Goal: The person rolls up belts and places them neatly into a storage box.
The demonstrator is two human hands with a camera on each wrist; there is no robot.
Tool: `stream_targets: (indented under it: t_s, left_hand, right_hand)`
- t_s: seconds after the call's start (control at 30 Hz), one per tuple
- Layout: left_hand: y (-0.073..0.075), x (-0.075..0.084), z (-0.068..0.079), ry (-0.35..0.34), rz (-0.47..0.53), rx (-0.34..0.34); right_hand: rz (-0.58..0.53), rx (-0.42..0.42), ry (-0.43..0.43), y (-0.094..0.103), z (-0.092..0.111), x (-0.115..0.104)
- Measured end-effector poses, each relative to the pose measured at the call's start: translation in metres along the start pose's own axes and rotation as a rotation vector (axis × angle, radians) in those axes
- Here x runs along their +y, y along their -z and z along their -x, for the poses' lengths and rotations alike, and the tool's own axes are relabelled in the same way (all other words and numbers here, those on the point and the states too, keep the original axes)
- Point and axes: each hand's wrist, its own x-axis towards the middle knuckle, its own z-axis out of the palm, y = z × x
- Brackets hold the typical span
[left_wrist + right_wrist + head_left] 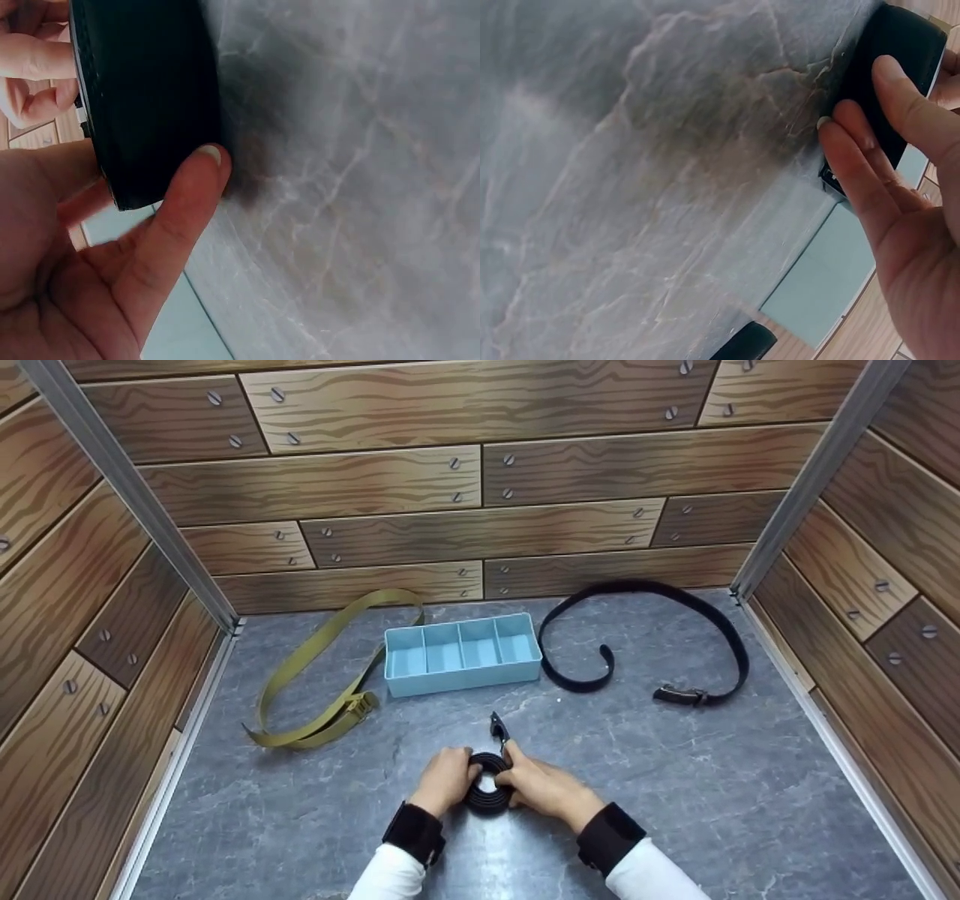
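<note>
Webbing strap [306,649], olive-coloured, is lying looped on the grey table [285,825], beside a light-blue four-compartment box [463,685]; nearer the person, the left hand [442,781] is pinching the left side of a coiled black belt [487,805], its buckle [498,727] pointing boxward, while the right hand [546,787] is pinching the coil's right side; farther right, another black belt [739,649] is curving loosely
</note>
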Motion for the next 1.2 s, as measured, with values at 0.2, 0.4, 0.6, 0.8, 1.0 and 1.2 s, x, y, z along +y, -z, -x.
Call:
stream_targets:
  t_s: [0.2, 0.4, 0.6, 0.8, 1.0, 1.2]
  left_hand:
    - [-0.002, 0.004, 0.011, 0.07, 0.036, 0.037]
    - [-0.005, 0.006, 0.012, 0.089, 0.052, 0.084]
    - [-0.004, 0.004, 0.005, 0.048, 0.003, 0.077]
    - [-0.002, -0.003, 0.002, -0.003, 0.023, 0.023]
    - [0.004, -0.009, -0.002, 0.018, 0.181, -0.067]
    - [0.012, -0.015, -0.003, 0.103, 0.485, -0.177]
  right_hand:
    - [-0.101, 0.007, -0.074, -0.002, -0.001, 0.0]
    - [0.17, 0.018, 0.184, -0.002, -0.001, 0.003]
    - [0.264, 0.042, 0.274, -0.001, 0.0, 0.008]
    - [0.206, 0.053, 0.335, 0.001, 0.003, 0.011]
    - [0.138, 0.076, 0.474, 0.009, 0.003, 0.012]
    - [0.034, 0.073, 0.469, 0.019, 0.005, 0.006]
